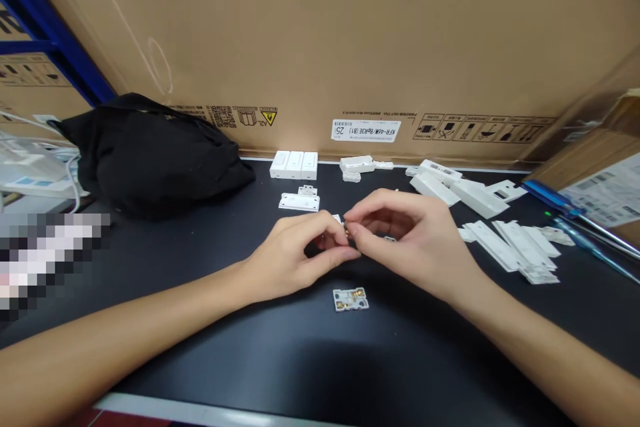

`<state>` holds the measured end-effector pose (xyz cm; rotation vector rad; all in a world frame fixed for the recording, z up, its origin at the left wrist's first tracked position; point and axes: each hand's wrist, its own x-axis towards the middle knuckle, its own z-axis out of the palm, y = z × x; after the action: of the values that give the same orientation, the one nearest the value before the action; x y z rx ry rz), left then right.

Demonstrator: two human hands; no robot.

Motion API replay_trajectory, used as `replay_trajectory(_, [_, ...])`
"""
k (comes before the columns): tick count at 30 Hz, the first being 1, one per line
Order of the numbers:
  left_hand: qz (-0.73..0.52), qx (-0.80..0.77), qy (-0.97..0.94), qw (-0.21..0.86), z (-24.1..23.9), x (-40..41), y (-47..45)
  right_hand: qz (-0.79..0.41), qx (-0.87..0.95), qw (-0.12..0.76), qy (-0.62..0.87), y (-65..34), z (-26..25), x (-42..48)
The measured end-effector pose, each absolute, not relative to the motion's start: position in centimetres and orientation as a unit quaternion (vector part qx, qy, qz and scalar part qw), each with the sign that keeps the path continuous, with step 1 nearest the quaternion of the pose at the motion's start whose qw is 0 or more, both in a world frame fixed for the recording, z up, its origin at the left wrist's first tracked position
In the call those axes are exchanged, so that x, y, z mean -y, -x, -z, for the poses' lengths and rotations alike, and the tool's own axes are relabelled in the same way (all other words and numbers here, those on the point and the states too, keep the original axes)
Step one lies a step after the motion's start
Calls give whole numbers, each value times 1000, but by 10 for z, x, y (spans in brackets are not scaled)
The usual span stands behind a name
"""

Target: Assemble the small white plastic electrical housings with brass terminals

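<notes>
My left hand (305, 250) and my right hand (407, 230) meet over the middle of the black table. Thumb and forefinger of each are pinched together at one spot, where a tiny brass-coloured piece (347, 232) shows between the fingertips. Its kind is too small to make out. Just below the hands lies a small white plastic plate with brass contacts (351, 299), flat on the table. Behind my left hand rest a white flat cover (299, 202) and a smaller white piece (307, 191). My fingers partly hide other small white parts.
Three white cases (294, 165) stand at the back beside a black cloth bag (160, 157). White plastic covers (453, 190) and flat strips (515, 247) lie at the right, near blue-handled screwdrivers (555, 199). Large cardboard boxes (320, 47) wall off the back.
</notes>
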<state>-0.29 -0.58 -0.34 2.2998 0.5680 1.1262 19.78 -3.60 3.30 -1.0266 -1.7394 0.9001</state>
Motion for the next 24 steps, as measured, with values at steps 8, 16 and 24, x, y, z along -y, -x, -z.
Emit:
replay_trajectory(8, [-466,-179,-843,200,6,-2,4,-406,672,457,418,-201,-27,35])
replay_trajectory(16, [-490,-163,-835,191,4,-2,4,-394,692,430,425,-212,-32,38])
replay_trajectory(24, [-480,-98,-864,114,6,-8,8,-386,732,363,427,-216,-39,38])
